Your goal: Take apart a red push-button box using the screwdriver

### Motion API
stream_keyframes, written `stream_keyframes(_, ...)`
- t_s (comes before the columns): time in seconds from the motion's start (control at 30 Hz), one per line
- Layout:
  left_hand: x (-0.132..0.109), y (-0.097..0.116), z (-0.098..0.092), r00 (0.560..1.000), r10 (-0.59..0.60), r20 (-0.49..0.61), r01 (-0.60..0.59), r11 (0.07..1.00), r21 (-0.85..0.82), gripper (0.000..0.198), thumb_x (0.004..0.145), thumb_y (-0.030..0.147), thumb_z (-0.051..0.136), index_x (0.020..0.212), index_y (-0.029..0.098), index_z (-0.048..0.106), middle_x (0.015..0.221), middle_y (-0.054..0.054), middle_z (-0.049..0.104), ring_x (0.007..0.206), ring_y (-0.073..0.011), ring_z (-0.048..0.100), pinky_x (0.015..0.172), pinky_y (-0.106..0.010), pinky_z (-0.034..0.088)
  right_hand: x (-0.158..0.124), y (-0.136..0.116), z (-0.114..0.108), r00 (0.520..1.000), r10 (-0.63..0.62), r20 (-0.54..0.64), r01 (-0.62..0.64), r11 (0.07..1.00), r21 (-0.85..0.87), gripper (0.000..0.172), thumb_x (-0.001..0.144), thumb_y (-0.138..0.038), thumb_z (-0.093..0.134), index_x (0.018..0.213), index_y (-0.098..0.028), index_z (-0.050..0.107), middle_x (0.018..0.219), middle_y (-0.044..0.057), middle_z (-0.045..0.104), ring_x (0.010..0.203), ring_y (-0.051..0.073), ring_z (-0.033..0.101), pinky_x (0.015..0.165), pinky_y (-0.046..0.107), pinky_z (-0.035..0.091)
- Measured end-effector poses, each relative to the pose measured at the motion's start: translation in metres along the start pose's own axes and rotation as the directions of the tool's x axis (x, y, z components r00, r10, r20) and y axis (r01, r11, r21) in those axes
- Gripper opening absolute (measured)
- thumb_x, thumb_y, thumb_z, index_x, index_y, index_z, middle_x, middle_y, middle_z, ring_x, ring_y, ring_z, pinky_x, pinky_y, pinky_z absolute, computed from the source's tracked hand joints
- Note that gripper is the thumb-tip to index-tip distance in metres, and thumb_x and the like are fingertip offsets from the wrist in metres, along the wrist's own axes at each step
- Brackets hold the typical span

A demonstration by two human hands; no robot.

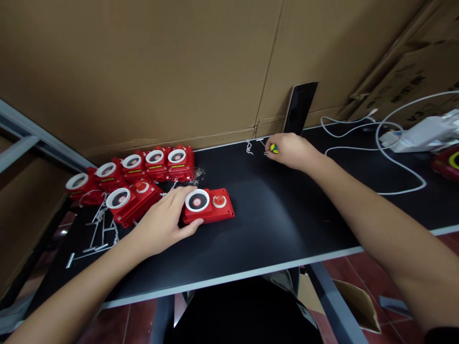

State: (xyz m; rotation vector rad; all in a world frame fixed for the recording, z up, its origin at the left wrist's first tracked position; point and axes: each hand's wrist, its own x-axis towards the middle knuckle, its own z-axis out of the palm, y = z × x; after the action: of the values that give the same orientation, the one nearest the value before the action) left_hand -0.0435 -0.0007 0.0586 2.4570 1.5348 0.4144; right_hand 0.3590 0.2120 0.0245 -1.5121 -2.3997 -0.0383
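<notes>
On the black tabletop lies a red box (224, 213) with a white-rimmed round part and a small red knob. My left hand (165, 222) grips its left end, thumb at the front and fingers behind. Farther back and to the right, my right hand (287, 150) is closed around a yellow and green screwdriver handle (274, 148). Just left of that hand are a small metal T-shaped piece (260, 140) and a white cord (249, 147). Another red box (134, 203) of the same kind sits left of my left hand.
Several red boxes (181, 167) stand in a row at the back left. Metal T-bars (96, 249) with cords lie at the left. A dark phone-like slab (301, 107) leans on the cardboard (179, 71). White cables (380, 143) and a white package (423, 134) are at the right.
</notes>
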Motion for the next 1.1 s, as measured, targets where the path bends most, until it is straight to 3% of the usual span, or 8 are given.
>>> stream_keyframes(0.13,-0.001,0.000,0.000,1.000,0.000,0.001,0.000,1.000,0.002,0.068,0.107,0.058,0.067,0.162,0.019,0.055,0.159,-0.020,0.072,0.146,-0.0414,0.074,0.127,-0.058,0.062,-0.001,-0.003,-0.010,0.999,0.009,-0.049,-0.009,1.000,0.005,0.018,0.103,-0.023,0.064,0.107,-0.018,0.082,0.119,0.017,0.082,0.111,0.035,0.077,0.096,0.045,0.059)
stream_keyframes(0.3,-0.002,0.001,0.001,1.000,0.018,-0.008,-0.018,1.000,0.004,0.067,0.107,0.055,0.067,0.162,0.018,0.053,0.160,-0.021,0.071,0.147,-0.0430,0.072,0.128,-0.062,0.060,-0.009,-0.021,-0.038,0.982,0.043,-0.184,-0.034,0.998,0.051,0.031,0.114,-0.037,0.056,0.110,-0.017,0.080,0.123,0.023,0.081,0.120,0.043,0.077,0.106,0.053,0.058)
stream_keyframes(0.47,-0.002,0.003,0.003,0.999,0.033,-0.030,-0.033,0.999,-0.022,0.065,0.107,0.053,0.069,0.159,0.017,0.053,0.157,-0.022,0.071,0.145,-0.0427,0.072,0.128,-0.062,0.060,-0.028,-0.056,-0.055,0.956,-0.071,-0.283,0.112,0.985,0.133,0.030,0.114,-0.039,0.055,0.106,-0.020,0.077,0.111,0.019,0.082,0.107,0.037,0.080,0.096,0.046,0.059)
stream_keyframes(0.63,-0.002,0.000,0.004,0.993,0.087,-0.076,-0.092,0.994,-0.056,0.064,0.107,0.052,0.072,0.157,0.018,0.053,0.155,-0.021,0.070,0.143,-0.0412,0.072,0.125,-0.060,0.061,-0.043,-0.080,-0.046,0.881,-0.267,-0.391,0.340,0.931,0.132,0.025,0.113,-0.037,0.057,0.100,-0.022,0.073,0.097,0.010,0.081,0.088,0.028,0.079,0.082,0.038,0.058)
stream_keyframes(0.87,-0.003,0.001,0.002,0.959,0.193,-0.208,-0.198,0.980,-0.006,0.047,0.110,0.038,0.071,0.150,0.018,0.057,0.144,-0.018,0.074,0.131,-0.0353,0.076,0.113,-0.053,0.067,-0.051,-0.093,-0.027,0.875,-0.426,-0.227,0.469,0.863,0.187,0.019,0.113,-0.032,0.059,0.106,-0.021,0.074,0.100,0.007,0.083,0.088,0.024,0.080,0.075,0.033,0.053)
stream_keyframes(1.1,-0.002,0.006,0.002,0.932,0.226,-0.283,-0.228,0.973,0.029,0.042,0.110,0.034,0.071,0.147,0.017,0.060,0.138,-0.015,0.077,0.125,-0.0317,0.077,0.110,-0.048,0.068,-0.056,-0.106,-0.014,0.897,-0.439,0.054,0.411,0.871,0.269,0.017,0.113,-0.031,0.061,0.108,-0.021,0.074,0.107,0.006,0.083,0.091,0.025,0.079,0.078,0.035,0.051)
